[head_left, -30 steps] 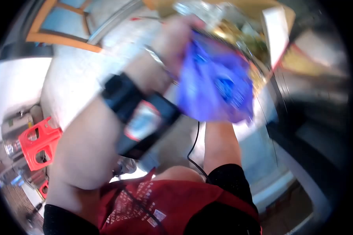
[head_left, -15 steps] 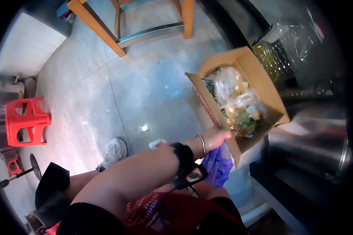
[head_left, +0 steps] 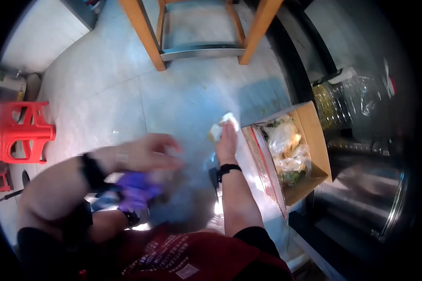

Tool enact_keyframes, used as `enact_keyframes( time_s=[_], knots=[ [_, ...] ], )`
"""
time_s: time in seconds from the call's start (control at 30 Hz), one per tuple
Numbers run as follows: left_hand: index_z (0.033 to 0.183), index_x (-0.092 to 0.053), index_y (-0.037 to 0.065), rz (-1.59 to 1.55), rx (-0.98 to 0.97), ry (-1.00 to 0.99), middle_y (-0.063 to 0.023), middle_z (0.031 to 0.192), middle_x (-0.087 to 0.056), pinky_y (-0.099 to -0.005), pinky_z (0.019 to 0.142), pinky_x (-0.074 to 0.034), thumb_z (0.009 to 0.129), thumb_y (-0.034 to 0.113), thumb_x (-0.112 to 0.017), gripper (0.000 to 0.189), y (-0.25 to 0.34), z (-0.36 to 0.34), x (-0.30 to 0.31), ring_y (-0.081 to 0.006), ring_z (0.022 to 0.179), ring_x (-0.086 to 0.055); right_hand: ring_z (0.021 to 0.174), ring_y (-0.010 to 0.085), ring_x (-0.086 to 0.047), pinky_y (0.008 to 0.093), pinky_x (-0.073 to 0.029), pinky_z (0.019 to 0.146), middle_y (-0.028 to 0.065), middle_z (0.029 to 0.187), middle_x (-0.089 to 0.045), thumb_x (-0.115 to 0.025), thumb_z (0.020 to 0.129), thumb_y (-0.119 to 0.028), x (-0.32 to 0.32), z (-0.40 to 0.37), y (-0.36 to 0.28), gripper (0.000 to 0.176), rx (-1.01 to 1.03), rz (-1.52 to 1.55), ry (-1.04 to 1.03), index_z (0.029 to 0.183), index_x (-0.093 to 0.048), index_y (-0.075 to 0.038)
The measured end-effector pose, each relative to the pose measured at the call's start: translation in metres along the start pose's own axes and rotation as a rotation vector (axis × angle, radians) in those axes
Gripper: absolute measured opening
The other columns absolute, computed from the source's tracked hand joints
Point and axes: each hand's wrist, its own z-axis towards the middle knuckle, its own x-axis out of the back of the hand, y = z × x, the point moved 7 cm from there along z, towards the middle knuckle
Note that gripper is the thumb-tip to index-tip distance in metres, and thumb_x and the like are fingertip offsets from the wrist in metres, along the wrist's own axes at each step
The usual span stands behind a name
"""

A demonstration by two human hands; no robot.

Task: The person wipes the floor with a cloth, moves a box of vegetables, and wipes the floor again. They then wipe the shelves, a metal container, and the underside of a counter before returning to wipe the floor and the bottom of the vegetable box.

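My right hand (head_left: 227,143) is closed on a crumpled white tissue or cloth (head_left: 229,121), just left of the cardboard box (head_left: 320,136). Over the floor at the left, my left hand (head_left: 157,152) is blurred by motion; its thumb and fingers look apart, with nothing seen between them. A purple plastic bag (head_left: 137,187) lies below the left wrist, near my leg, and what supports it is hidden. Inside the open box are clear plastic bags (head_left: 282,139) and some green leafy scraps (head_left: 293,177).
A wooden chair or stool frame (head_left: 204,52) stands ahead. To the left is a red plastic stool (head_left: 27,133). Clear plastic bottles (head_left: 333,103) and a shiny metal container (head_left: 361,196) line the right side. Grey tiles (head_left: 103,103) cover the floor.
My left hand has left the box's edge and swung left; the purple bag has shifted left too. My right hand has come forward with the white tissue or cloth, beside the box.
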Motion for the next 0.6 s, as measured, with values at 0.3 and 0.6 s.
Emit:
enact_keyframes(
  time_s=[0.3,0.6],
  knots=[
    [0.107,-0.055,0.001,-0.16,0.367,1.093,-0.0038,0.078,-0.057,-0.0203,0.064,-0.043,0.089,0.019,-0.051,0.026,-0.284,-0.359,0.178,-0.0103,0.072,-0.056,0.129,0.031,-0.034,0.0375,-0.026,0.108,0.0156,0.133,-0.044,-0.05,0.073,0.003,0.004,0.115,0.03,0.055,-0.211,-0.017,0.261,0.128,-0.046,-0.004],
    [0.117,-0.05,0.01,-0.484,0.413,1.198,-0.0079,0.101,-0.051,-0.0279,0.074,-0.036,0.086,0.033,-0.055,0.039,-0.379,-0.368,0.172,-0.0176,0.082,-0.047,0.107,0.0323,-0.053,0.0382,-0.041,0.093,0.014,0.107,-0.062,-0.052,0.075,0.001,-0.052,0.138,-0.081,0.032,0.507,0.301,0.067,0.103,-0.064,-0.008]
  ],
)
